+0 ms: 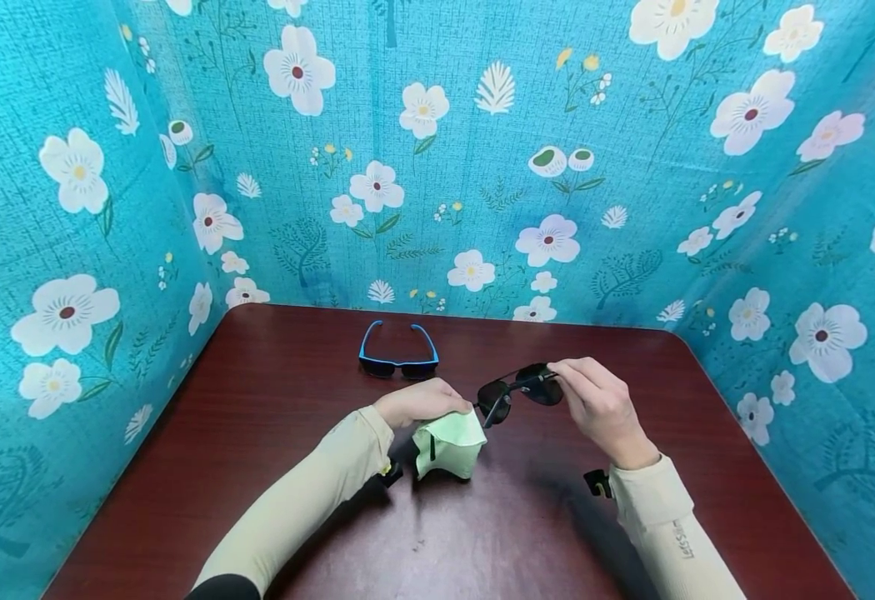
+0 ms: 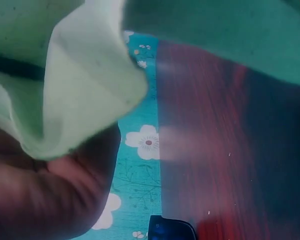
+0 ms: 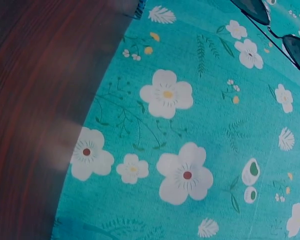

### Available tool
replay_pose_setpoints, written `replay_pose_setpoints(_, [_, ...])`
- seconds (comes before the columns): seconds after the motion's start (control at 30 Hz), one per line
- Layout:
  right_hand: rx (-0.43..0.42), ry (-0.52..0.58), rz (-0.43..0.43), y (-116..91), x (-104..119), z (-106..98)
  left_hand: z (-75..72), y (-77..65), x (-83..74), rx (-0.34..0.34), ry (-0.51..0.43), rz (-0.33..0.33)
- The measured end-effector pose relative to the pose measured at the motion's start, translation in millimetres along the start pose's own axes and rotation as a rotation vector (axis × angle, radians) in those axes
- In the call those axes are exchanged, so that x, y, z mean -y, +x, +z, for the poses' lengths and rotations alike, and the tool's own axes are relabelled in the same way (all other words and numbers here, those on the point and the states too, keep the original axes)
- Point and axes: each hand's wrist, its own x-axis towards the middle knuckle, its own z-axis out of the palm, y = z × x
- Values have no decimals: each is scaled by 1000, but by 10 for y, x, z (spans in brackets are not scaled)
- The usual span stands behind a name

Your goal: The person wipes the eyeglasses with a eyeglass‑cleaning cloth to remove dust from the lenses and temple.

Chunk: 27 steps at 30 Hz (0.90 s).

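Note:
In the head view my left hand point(image 1: 422, 402) grips a light green cloth point(image 1: 451, 446) that hangs in folds over the table. The cloth point(image 2: 95, 70) fills the upper left wrist view, with part of the hand point(image 2: 50, 195) beneath it. My right hand point(image 1: 601, 408) pinches dark-lensed sunglasses point(image 1: 494, 398) with a thin black frame, held above the table at the end of the right lens. Their left end comes right up to the left fingertips and the top of the cloth. In the right wrist view only the sunglasses' lenses point(image 3: 297, 50) show at the top right corner.
Blue-framed sunglasses point(image 1: 398, 367) lie on the dark red-brown table point(image 1: 295, 367) beyond my left hand, temples pointing away. A turquoise flowered curtain point(image 1: 437, 208) encloses the table at the back and both sides.

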Motion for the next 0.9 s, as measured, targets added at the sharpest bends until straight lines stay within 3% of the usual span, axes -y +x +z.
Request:
replay_pose_setpoints(0.27, [48, -66, 14, -66, -102, -113, -5, -140, -69, -41, 121, -1])
replay_pose_setpoints(0.43, [86, -76, 92, -122, -180, -167, 2, -316, -189, -131, 309, 74])
replay_pose_setpoints(0.6, [101, -80, 169, -165, -238, -177, 35, -461, -256, -355, 544, 141])
replay_pose_setpoints(0.9, [34, -122, 243, -176, -262, -120, 141, -568, -308, -873, 752, 263])
